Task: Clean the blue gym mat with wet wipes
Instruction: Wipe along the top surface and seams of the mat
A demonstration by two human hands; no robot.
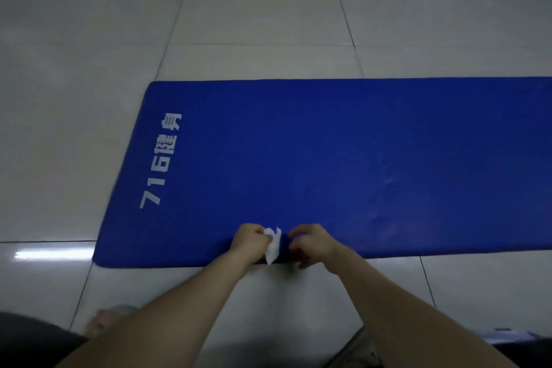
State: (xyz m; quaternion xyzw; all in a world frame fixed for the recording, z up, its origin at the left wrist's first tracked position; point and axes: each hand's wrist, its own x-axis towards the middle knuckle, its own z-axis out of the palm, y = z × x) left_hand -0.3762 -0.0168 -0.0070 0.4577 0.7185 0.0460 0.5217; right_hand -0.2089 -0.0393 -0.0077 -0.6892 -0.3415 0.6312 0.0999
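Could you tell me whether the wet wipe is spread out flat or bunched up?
Bunched up: the wet wipe hangs crumpled from the left hand, not laid flat on the blue gym mat.

White lettering on the mat
Near the left end of the mat [328,143], sideways lettering [161,161] seems to read "716健身"; the characters are slightly blurred.

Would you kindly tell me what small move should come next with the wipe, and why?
Probably the right hand should catch the free edge of the wet wipe and spread it open: the left hand pinches it bunched at the near edge of the blue gym mat, right hand close beside, not yet flat for wiping.
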